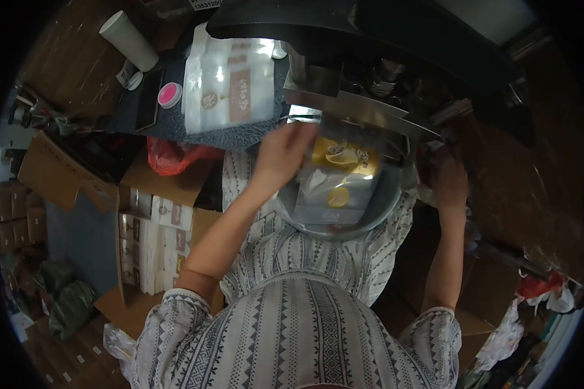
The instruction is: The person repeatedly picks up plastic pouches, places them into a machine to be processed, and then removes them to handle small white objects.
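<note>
My left hand (284,152) grips the top edge of a silver pouch with lemon pictures (339,175), which stands in a round metal bowl (376,206) on my lap. My right hand (449,183) sits in shadow at the bowl's right rim, near the dark machine (383,39) above; its fingers are hard to make out. A stack of clear and white pouches with brown labels (230,84) lies on the grey mat (240,135) beyond my left hand.
A white paper cup (128,40) and a pink lid (170,94) sit at the far left. A red plastic bag (169,155) hangs off the mat's edge. An open carton of white boxes (150,240) stands on the floor to my left.
</note>
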A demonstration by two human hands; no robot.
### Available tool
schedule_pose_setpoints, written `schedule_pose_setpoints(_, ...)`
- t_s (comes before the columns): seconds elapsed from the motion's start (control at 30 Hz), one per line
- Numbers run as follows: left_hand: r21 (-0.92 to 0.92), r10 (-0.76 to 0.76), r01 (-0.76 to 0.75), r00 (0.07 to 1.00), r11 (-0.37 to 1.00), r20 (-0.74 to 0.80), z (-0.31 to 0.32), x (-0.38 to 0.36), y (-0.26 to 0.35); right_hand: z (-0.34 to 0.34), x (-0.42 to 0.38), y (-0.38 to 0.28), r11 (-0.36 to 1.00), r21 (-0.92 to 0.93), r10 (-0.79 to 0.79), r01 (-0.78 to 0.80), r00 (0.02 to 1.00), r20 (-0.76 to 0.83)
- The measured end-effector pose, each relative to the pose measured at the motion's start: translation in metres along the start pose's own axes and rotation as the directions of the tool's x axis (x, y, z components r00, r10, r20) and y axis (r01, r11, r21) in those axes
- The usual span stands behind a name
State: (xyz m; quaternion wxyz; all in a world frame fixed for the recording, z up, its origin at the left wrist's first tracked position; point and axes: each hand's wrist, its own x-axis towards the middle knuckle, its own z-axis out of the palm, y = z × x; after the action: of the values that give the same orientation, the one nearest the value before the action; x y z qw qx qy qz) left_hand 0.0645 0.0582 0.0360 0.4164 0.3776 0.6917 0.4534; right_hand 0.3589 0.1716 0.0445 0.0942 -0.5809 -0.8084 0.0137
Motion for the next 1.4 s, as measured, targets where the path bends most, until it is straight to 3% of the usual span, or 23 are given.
schedule_pose_setpoints(0.03,0.314,0.341,-0.267,0.916,0.911,-0.210,-0.024,0.014,-0.008,-0.001,0.001,-0.002,1.000,0.000,-0.002,0.002,1.000,0.004)
schedule_pose_setpoints(0.07,0.634,0.671,-0.395,0.689,0.665,-0.274,-0.046,0.025,-0.019,-0.005,0.000,-0.006,0.997,0.073,-0.024,0.022,0.999,0.022)
schedule_pose_setpoints(0.1,0.635,0.671,-0.396,0.689,0.664,-0.272,-0.053,0.022,-0.035,-0.009,0.000,-0.008,0.989,0.145,-0.046,0.041,0.998,0.032)
schedule_pose_setpoints(0.17,0.961,0.629,-0.198,0.777,0.192,0.034,-0.058,0.009,-0.064,-0.014,-0.001,-0.006,0.976,0.217,-0.038,0.019,0.996,0.083)
schedule_pose_setpoints(0.2,0.941,0.730,-0.303,0.676,0.152,0.100,-0.057,-0.002,-0.061,-0.016,-0.003,-0.006,0.958,0.286,-0.033,-0.008,0.990,0.139)
schedule_pose_setpoints(0.23,0.941,0.728,-0.305,0.677,0.150,0.104,-0.065,-0.010,-0.056,-0.020,-0.005,-0.006,0.957,0.289,-0.030,-0.012,0.989,0.141)
schedule_pose_setpoints(0.3,0.791,0.465,-0.164,0.869,0.590,-0.167,-0.085,-0.030,-0.050,-0.035,-0.010,-0.009,0.877,0.449,0.070,-0.170,0.971,0.230)
schedule_pose_setpoints(0.33,0.789,0.461,-0.157,0.870,0.593,-0.174,-0.083,-0.038,-0.049,-0.040,-0.014,-0.013,0.879,0.447,0.063,-0.164,0.971,0.232)
schedule_pose_setpoints(0.4,0.762,0.584,-0.230,0.779,0.605,-0.229,-0.080,-0.050,-0.045,-0.047,-0.019,-0.030,0.650,0.755,-0.111,-0.084,0.973,0.204)
schedule_pose_setpoints(0.53,0.689,0.605,-0.308,0.760,0.656,-0.237,-0.054,-0.072,-0.005,-0.056,-0.027,-0.086,0.462,0.887,-0.257,-0.004,0.956,0.139)
schedule_pose_setpoints(0.6,0.695,0.633,-0.358,0.753,0.624,-0.181,-0.047,-0.075,0.003,-0.050,-0.029,-0.105,0.159,0.982,-0.298,-0.099,0.944,0.143)
schedule_pose_setpoints(0.73,0.646,0.664,-0.487,0.747,0.587,-0.040,-0.039,-0.078,0.003,-0.042,-0.027,-0.117,0.294,0.953,-0.381,0.068,0.923,0.051)
schedule_pose_setpoints(0.83,0.546,0.544,-0.506,0.832,0.668,0.107,-0.028,-0.077,-0.007,-0.033,-0.025,-0.114,0.358,0.924,-0.544,0.137,0.834,0.087)
schedule_pose_setpoints(0.9,0.417,0.507,-0.533,0.843,0.736,0.182,-0.017,-0.070,-0.013,-0.024,-0.025,-0.111,0.121,0.976,-0.452,-0.182,0.865,0.218)
schedule_pose_setpoints(0.93,0.415,0.510,-0.537,0.840,0.734,0.184,-0.010,-0.067,-0.009,-0.023,-0.025,-0.110,0.122,0.976,-0.449,-0.179,0.867,0.215)
schedule_pose_setpoints(1.0,0.023,0.114,-0.124,0.962,0.992,0.249,0.004,-0.059,0.001,-0.023,-0.026,-0.109,0.338,0.941,-0.248,0.024,0.967,0.064)
schedule_pose_setpoints(1.1,-0.102,-0.042,0.076,0.952,0.992,0.303,0.014,-0.033,0.007,-0.025,-0.026,-0.088,0.637,0.736,-0.227,0.230,0.968,-0.106)
schedule_pose_setpoints(1.13,-0.103,-0.040,0.074,0.952,0.992,0.304,0.020,-0.023,0.003,-0.025,-0.028,-0.079,0.638,0.734,-0.226,0.230,0.968,-0.107)
schedule_pose_setpoints(1.2,-0.371,-0.124,0.217,0.958,0.903,0.259,0.030,-0.006,-0.005,-0.025,-0.031,-0.060,0.788,0.498,-0.315,0.362,0.932,-0.179)
schedule_pose_setpoints(1.23,-0.372,-0.126,0.219,0.958,0.902,0.258,0.028,-0.003,-0.005,-0.025,-0.028,-0.053,0.788,0.498,-0.317,0.362,0.932,-0.176)
schedule_pose_setpoints(1.3,-0.335,-0.149,0.293,0.906,0.895,0.395,0.022,-0.001,-0.003,-0.026,-0.018,-0.040,0.858,0.510,0.118,-0.063,0.990,-0.077)
schedule_pose_setpoints(1.33,-0.333,-0.153,0.296,0.906,0.895,0.394,0.020,-0.003,-0.005,-0.014,-0.010,-0.026,0.857,0.511,0.118,-0.064,0.990,-0.074)
schedule_pose_setpoints(1.4,-0.146,-0.101,0.141,0.962,0.979,0.254,0.018,-0.006,-0.006,0.017,0.004,0.000,0.979,0.154,-0.094,0.133,0.967,-0.236)
